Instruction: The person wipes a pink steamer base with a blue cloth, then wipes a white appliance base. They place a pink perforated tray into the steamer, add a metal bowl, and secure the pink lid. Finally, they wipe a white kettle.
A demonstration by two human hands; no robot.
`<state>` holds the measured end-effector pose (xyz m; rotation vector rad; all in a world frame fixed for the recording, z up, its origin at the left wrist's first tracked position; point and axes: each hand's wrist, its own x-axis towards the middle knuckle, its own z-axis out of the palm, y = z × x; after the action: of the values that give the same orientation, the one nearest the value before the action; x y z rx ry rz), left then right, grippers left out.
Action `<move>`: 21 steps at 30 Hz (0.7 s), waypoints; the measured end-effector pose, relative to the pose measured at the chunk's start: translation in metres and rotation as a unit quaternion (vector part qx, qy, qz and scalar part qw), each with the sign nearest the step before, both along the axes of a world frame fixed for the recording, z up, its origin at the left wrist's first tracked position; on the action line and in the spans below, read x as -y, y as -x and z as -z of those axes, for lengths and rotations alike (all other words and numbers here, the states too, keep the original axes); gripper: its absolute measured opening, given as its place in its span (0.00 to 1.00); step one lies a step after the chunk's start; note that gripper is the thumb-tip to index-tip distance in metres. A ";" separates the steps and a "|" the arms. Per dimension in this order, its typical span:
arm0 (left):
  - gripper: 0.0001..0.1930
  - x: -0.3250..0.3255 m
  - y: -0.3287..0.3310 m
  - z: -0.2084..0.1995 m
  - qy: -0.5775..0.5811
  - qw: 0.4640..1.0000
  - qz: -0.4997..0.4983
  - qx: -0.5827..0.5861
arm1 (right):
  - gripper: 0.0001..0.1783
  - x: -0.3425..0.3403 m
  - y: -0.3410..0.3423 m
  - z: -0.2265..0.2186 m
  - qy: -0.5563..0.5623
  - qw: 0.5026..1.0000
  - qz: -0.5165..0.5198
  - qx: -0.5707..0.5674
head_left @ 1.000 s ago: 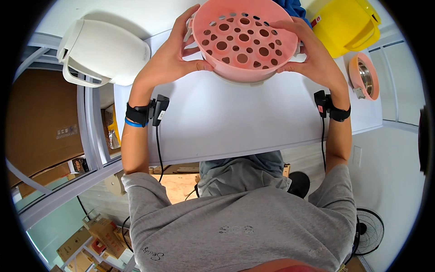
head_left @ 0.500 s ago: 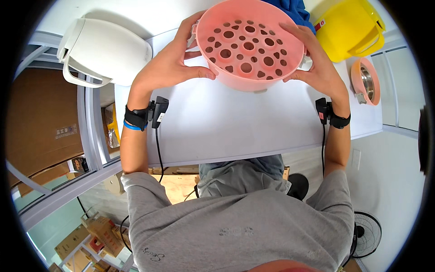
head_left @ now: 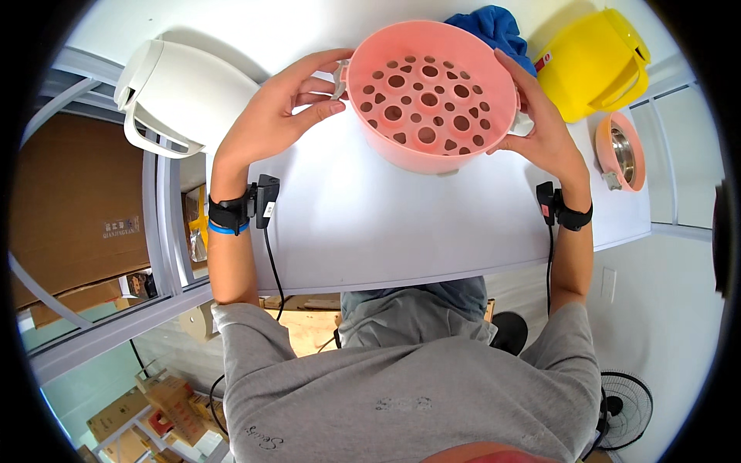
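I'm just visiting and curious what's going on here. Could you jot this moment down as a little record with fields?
Held item: pink perforated basket, tilted so its holed bottom shows
Left hand: fingers on the basket's left rim
Right hand: gripping the right rim
Surface: white table
Left of the hands: white kettle
Behind the basket: blue cloth
Right side: yellow jug, small pink bowl

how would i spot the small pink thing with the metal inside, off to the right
Start at the white table and go to its far right edge, past the right hand. Just below the big yellow jug sits a small pink bowl. Unlike the large perforated pink basket, it has a shiny metal lining.
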<state>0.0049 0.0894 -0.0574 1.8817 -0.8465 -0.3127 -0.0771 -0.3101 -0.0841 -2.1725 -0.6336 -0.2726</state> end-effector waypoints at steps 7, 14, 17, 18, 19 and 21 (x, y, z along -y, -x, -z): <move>0.28 0.006 0.002 -0.007 0.059 0.995 -0.013 0.081 | 0.63 0.007 -0.002 0.005 -0.020 0.999 0.007 0.025; 0.23 0.033 0.022 -0.011 0.165 0.981 -0.066 0.083 | 0.68 0.006 0.000 0.006 -0.116 0.991 -0.043 0.042; 0.23 0.032 0.032 -0.021 0.128 0.986 -0.076 0.074 | 0.66 0.005 -0.001 -0.001 -0.096 0.991 -0.051 0.074; 0.21 0.032 0.031 -0.021 0.128 0.986 -0.074 0.081 | 0.62 0.003 0.002 0.005 -0.132 0.989 -0.021 0.059; 0.20 0.032 0.031 -0.020 0.129 0.985 -0.072 0.087 | 0.58 0.001 0.008 0.016 -0.168 0.985 0.009 0.044; 0.18 0.030 0.030 -0.020 0.128 0.984 -0.078 0.093 | 0.48 0.003 0.012 0.021 -0.222 0.974 -0.004 -0.039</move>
<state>-0.0246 0.0591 -0.0378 1.7397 -0.8144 0.0693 -0.0892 -0.3134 -0.1051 -1.7414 -0.4838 -0.2926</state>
